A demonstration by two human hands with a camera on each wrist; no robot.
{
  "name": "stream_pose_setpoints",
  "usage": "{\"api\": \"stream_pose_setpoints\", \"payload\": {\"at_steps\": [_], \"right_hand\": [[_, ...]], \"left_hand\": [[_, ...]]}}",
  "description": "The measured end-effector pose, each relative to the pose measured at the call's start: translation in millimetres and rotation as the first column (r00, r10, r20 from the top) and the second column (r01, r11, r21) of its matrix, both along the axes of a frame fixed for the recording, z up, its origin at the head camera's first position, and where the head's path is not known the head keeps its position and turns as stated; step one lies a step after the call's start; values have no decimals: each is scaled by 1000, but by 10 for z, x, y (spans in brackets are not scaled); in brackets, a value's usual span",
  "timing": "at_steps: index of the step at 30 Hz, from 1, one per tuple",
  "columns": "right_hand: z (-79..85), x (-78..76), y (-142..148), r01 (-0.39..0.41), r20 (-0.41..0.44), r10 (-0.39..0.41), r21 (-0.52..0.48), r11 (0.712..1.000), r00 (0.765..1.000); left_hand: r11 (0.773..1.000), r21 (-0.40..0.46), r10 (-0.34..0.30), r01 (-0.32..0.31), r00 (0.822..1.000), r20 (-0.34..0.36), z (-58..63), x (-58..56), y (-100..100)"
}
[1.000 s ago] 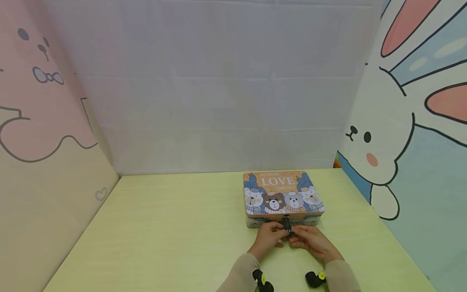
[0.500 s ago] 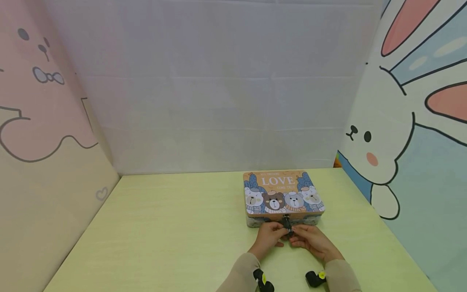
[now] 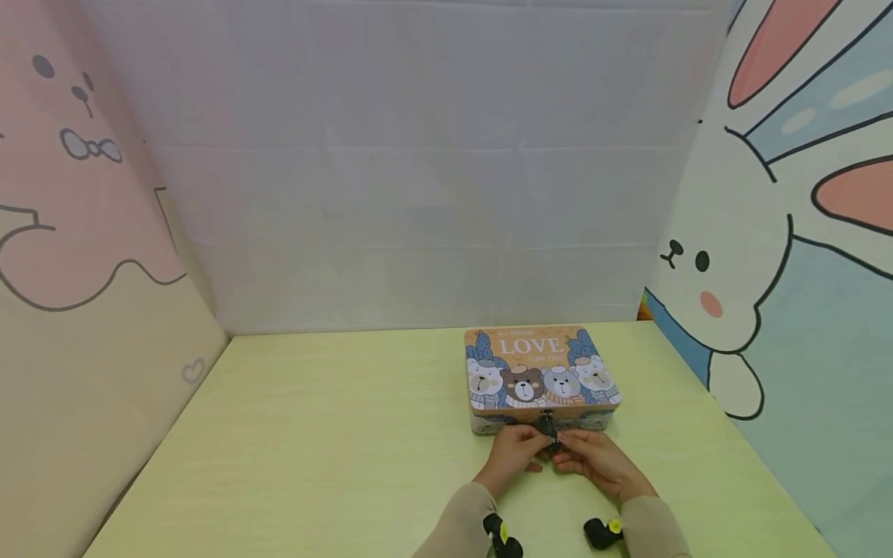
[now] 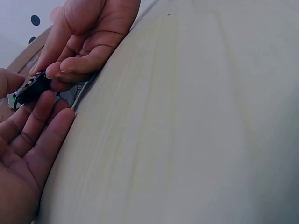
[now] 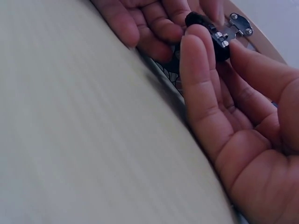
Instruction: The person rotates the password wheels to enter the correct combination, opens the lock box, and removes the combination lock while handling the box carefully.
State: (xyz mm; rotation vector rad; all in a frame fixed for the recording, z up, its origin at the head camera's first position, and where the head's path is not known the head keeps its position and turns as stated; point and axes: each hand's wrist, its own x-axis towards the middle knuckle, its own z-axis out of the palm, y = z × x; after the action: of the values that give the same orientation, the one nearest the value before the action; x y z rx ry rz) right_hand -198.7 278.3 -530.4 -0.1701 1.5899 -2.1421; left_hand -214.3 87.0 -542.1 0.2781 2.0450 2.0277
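Note:
A lidded tin box (image 3: pixel 525 372) printed with bears and the word LOVE lies on the table. At its front hangs a small black combination padlock (image 3: pixel 548 424) below a metal clasp (image 5: pixel 241 25). My left hand (image 3: pixel 515 456) pinches the padlock from the left side. From the other side my right hand (image 3: pixel 601 463) grips it between thumb and fingers. In the right wrist view, silver dials show along the edge of the black lock body (image 5: pixel 223 50). Fingers of both hands cover part of the lock in the left wrist view.
The pale yellow table (image 3: pixel 335 434) runs up to a white cloth backdrop (image 3: pixel 418 170). Cartoon-printed panels stand left and right, the right panel (image 3: pixel 788 325) nearer the tin. A black wrist camera (image 3: pixel 504 536) sits at the left sleeve, with another black camera (image 3: pixel 600 535) at the right.
The tin stays in place and both hands keep their hold on the padlock. Only a slight shift of the lock between the fingers shows.

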Motion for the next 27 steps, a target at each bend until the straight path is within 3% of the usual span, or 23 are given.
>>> {"api": "stream_pose_setpoints", "payload": {"at_steps": [7, 18, 27], "right_hand": [[22, 5, -20, 27, 11, -28, 22, 999, 1000], [14, 5, -6, 6, 9, -6, 15, 1000, 1000], [13, -1, -8, 12, 4, -12, 18, 1000, 1000]], "left_hand": [[999, 37, 32, -35, 998, 60, -5, -11, 8], [999, 37, 13, -14, 1000, 7, -70, -36, 13], [999, 34, 1, -1, 1000, -16, -37, -14, -5]]}}
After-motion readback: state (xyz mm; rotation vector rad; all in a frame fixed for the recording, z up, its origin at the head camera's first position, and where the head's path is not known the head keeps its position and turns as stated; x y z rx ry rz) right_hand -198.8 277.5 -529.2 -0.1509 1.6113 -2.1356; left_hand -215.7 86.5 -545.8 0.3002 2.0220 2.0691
